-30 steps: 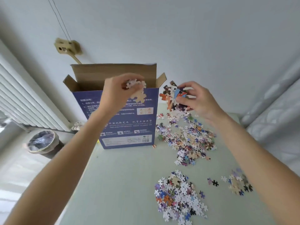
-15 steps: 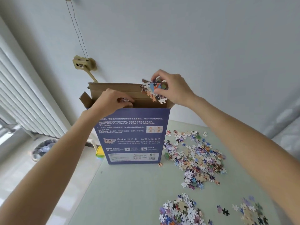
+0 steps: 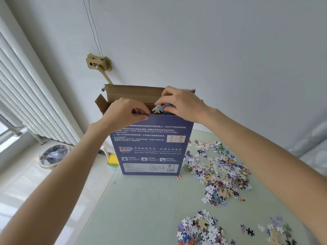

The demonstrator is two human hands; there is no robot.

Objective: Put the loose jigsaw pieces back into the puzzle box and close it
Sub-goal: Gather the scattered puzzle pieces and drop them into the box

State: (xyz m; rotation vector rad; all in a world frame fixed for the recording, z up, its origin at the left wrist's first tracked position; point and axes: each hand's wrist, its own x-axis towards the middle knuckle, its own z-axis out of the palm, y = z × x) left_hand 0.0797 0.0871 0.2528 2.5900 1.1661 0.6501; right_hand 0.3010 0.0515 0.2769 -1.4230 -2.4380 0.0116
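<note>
Feeding a clump of joined pieces (image 3: pixel 161 108) through the open top of the puzzle box (image 3: pixel 150 147) is the step in hand. The box stands upright on the table (image 3: pixel 141 200), toward 12 o'clock from the viewer, with its brown lid flap (image 3: pixel 134 93) raised behind the opening. The left hand (image 3: pixel 122 114) pinches the front wall at the rim, thumb outside and fingers curled over the edge; judged from this, it steadies the box and holds the mouth wide. The right hand (image 3: pixel 184 105) has its fingers curled around the clump, which sits partly below the rim. To do this well, lower the clump fully inside before releasing, so that no piece catches on the rim and spills outward. Count: one box, two hands, one held clump, and three loose heaps on the table. The largest heap (image 3: pixel 217 170) lies at 3 o'clock of the box, a second heap (image 3: pixel 200 228) at 5 o'clock, and a small scatter (image 3: pixel 276 230) farther right. One stray piece (image 3: pixel 179 177) lies just beside the box's lower right corner. Much remains; closing is not yet due.
</note>
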